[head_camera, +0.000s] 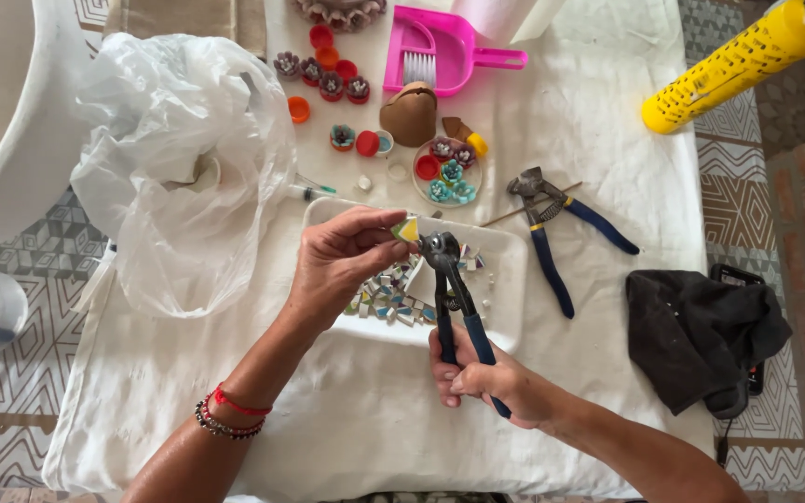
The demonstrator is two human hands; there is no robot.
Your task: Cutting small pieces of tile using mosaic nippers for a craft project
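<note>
Far left of the white tray [505, 279], a crumpled clear plastic bag [179, 158] slumps on the cloth-covered worktop [347, 419], mouth open toward the tray. Just at the tray's upper left corner a small syringe [309, 191] lies loose.

Now the left hand [342, 261], hovering over the tray's left end: fingers pinched narrow on a small tile piece [406, 229], yellow with a touch of green, held up off the tray so its edge meets the tool. Directly under that hand, inside the tray, sits a heap of cut tile bits [388, 300], so anything snipped off likely drops in with them.

Right beside the tile, the tile nippers [449, 279] stand nearly upright over the tray's middle, head at the piece's edge. Whether the jaws have bitten, I cannot tell. The right hand [482, 380], at the tray's near edge, is wrapped tight round the blue handles low down, probably for leverage.

Beyond the tray's far edge: a small dish of painted bottle-cap flowers [447, 172], loose red and orange caps [328, 56], and a pink dustpan with brush [440, 51].

Right of the tray a second pair of blue-handled pliers [552, 224] lies within reach, then a dark cloth [701, 335], and far upper right a yellow perforated tube [729, 70].
</note>
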